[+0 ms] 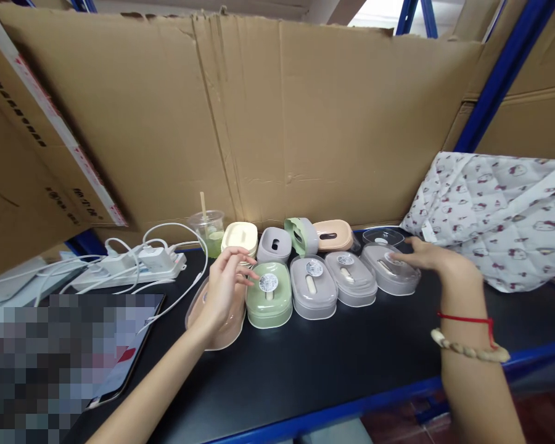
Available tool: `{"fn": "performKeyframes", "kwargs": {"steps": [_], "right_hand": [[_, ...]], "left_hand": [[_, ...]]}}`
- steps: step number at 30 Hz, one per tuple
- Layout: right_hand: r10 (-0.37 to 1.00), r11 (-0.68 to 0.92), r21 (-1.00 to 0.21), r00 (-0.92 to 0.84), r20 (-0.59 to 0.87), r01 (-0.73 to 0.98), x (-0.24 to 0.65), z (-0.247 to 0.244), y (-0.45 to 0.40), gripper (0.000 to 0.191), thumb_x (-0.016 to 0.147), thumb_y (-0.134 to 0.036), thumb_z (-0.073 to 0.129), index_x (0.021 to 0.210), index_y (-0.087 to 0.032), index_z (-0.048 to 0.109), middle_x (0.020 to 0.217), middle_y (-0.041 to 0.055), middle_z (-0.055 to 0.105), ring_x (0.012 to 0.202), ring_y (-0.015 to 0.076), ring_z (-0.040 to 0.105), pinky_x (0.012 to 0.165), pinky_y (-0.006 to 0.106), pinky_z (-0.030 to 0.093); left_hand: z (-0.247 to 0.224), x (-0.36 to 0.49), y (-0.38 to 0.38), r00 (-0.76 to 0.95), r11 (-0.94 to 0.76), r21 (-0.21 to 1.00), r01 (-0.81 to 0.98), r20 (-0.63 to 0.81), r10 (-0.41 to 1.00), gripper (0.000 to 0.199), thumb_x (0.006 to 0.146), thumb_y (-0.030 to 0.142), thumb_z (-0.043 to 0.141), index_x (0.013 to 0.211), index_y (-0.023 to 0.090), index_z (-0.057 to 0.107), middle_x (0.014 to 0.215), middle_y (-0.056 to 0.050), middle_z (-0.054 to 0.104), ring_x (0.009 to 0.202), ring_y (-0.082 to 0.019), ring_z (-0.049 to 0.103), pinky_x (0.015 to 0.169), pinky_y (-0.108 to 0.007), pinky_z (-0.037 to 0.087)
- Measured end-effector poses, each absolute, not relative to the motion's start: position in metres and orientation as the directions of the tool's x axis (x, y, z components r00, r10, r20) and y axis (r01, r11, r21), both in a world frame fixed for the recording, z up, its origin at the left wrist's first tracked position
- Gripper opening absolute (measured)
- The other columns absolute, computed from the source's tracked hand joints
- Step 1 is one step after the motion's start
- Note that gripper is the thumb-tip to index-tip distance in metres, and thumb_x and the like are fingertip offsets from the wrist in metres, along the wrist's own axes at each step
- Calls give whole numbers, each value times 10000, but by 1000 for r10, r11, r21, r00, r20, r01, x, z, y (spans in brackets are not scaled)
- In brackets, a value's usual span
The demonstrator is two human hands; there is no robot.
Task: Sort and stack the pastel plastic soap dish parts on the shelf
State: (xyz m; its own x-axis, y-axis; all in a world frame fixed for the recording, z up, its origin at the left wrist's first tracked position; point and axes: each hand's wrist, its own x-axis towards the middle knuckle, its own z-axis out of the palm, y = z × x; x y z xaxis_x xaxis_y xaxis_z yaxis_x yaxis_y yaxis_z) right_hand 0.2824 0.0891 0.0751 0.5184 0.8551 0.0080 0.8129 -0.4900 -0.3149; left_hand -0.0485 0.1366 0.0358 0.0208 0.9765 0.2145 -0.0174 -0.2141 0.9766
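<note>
My left hand [229, 280] hovers over a peach-coloured box with a clear cover [229, 324], its fingers stretched toward the green box [280, 299]. Whether the fingertips touch the green box I cannot tell. My right hand [425, 256] reaches over the rightmost grey box [398, 280], fingers extended and slightly blurred near its clear lid. Between the hands stand a lilac-grey box [314, 299] and another grey box [350, 287], both with clear lids and round stickers. Behind the right hand lies a clear oval lid [383, 237].
At the back are a cream box [239, 237], a grey box [274, 245], a green-and-grey box on its side [300, 237], a peach box [333, 235] and a cup [208, 228]. A power strip [166, 268] and tablet [134, 351] lie left; a quilted bag [499, 222] stands right.
</note>
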Motion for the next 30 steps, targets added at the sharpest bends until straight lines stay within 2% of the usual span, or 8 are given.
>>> {"fn": "performKeyframes", "kwargs": {"steps": [2,4,6,8,11,14,20,30], "right_hand": [[931,-291,-347,347,110,892,265,69,97,707,693,-449,677,1295,-117,515,1366,204,432,1256,333,440,1027,444,397],[991,-2,-389,54,124,921,248,58,102,903,667,-514,668,1434,-162,346,1460,140,320,1338,295,334,1094,411,321],[991,131,-396,-114,67,909,235,47,105,891,681,-575,623,1450,-239,322,1504,88,240,1361,312,282,1088,450,318],[988,152,-398,-146,48,905,226,36,107,787,741,-601,540,1436,-288,346,1518,54,208,1356,325,288,1059,469,351],[986,145,-387,-100,133,910,222,23,107,657,790,-553,488,1369,-244,464,1482,65,287,1319,307,361,1043,429,384],[979,71,-382,8,203,922,222,14,106,562,752,-472,548,1250,-214,587,1431,91,364,1265,298,434,1027,420,402],[887,91,-428,123,446,899,219,5,100,462,603,-358,613,1027,-192,692,1184,96,588,1112,285,558,964,431,454],[819,101,-367,132,559,925,216,-5,80,491,658,-431,509,1020,-181,726,1159,108,608,1011,276,612,852,421,520]], "left_hand": [[33,-50,135,91,-430,882,193,420,903,274,705,413,468,772,153,522,737,-32,591,594,-148,574,532,-261,456],[29,-51,135,286,-649,652,393,584,760,263,777,364,429,798,154,584,800,-52,631,729,-176,599,674,-312,493],[24,-53,137,503,-780,415,468,600,622,316,839,338,402,956,155,633,985,-71,653,938,-203,597,864,-368,470],[19,-55,139,645,-817,297,494,505,573,406,880,379,407,1166,160,596,1224,-86,578,1162,-236,508,1015,-422,380],[17,-56,140,714,-767,260,586,283,641,530,886,459,463,1334,176,495,1422,-85,393,1346,-277,304,1108,-483,237],[19,-56,140,707,-714,271,646,140,693,541,894,463,479,1365,196,466,1455,-68,340,1372,-270,255,1121,-479,211],[17,-54,142,687,-682,275,677,96,720,549,901,474,474,1386,219,439,1477,-68,295,1386,-250,226,1133,-465,182],[18,-55,141,700,-698,265,665,103,706,551,903,486,465,1381,214,446,1471,-77,307,1372,-283,249,1112,-489,224]]}}
